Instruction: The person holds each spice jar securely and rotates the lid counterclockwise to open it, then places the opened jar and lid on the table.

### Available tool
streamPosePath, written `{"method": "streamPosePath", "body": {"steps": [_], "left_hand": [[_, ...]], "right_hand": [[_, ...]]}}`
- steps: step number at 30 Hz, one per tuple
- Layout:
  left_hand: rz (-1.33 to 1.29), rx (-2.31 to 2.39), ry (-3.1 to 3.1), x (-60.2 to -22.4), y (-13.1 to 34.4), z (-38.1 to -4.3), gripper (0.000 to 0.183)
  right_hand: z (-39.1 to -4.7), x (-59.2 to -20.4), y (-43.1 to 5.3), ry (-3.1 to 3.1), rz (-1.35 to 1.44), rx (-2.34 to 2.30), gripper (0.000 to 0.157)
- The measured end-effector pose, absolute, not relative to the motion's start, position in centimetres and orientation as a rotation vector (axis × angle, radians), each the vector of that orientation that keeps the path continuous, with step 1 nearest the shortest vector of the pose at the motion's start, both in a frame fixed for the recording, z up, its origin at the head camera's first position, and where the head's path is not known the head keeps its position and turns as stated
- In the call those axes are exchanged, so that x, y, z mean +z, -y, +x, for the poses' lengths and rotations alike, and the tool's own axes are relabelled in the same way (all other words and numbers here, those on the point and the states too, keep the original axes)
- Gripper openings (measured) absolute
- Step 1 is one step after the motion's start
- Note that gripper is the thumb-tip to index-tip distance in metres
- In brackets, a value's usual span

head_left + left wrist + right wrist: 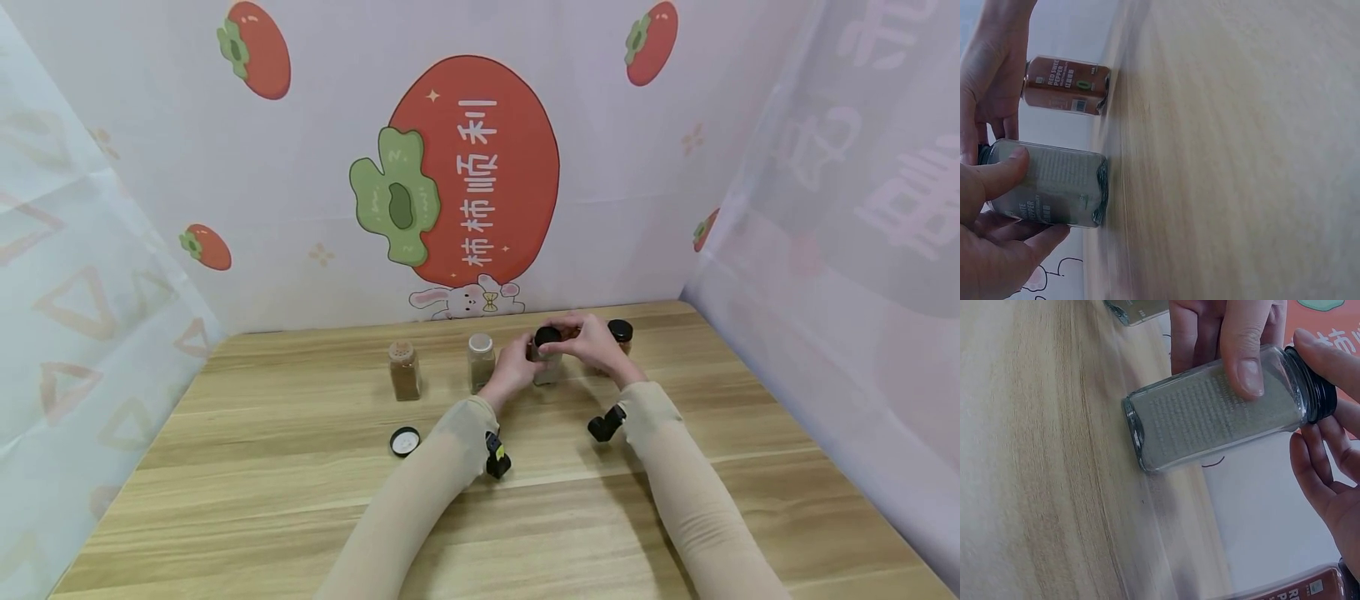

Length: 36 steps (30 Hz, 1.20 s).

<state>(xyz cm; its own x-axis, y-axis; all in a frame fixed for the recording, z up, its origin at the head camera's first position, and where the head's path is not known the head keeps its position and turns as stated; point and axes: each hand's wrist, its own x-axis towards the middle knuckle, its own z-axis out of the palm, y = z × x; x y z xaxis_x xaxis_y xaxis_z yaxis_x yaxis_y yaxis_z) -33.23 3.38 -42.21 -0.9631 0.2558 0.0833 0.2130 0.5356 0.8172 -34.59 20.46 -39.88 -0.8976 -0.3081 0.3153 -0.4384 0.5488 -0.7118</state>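
My left hand (pixel 513 367) grips a square glass spice jar (pixel 1210 419) of pale powder around its body, thumb on one flat side and fingers on another. The jar's printed label (pixel 1025 206) partly reads "PEPPER" in the left wrist view. My right hand (pixel 597 342) pinches the black lid (pixel 1316 387) on top of this jar between thumb and fingers. Partly behind the right hand stands a jar labelled red sweet pepper (pixel 1066 84), with its own black lid (pixel 621 329).
Left of my hands stand a jar of greenish-brown powder (pixel 481 367) with a whitish top and a jar of orange-brown powder (pixel 406 379) with a shaker top. A loose black-rimmed lid (pixel 405 442) lies inside up near my left forearm. A printed cloth wall (pixel 300 183) closes off the table's back.
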Motion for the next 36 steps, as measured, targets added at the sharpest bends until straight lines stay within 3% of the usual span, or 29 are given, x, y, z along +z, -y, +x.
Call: {"method": "streamPosePath", "body": {"steps": [21,36], "left_hand": [[0.480,1.415,-2.697,-42.3,-3.1,-33.3,0.040],[0.460,1.409,-2.694,-42.3,-3.1,-33.2,0.041]], "right_hand": [[-34.9,-39.0,-21.5,2.731,0.863,1.408,0.043],[-34.4,-39.6,-21.2,2.711,0.795,1.370,0.050]]}}
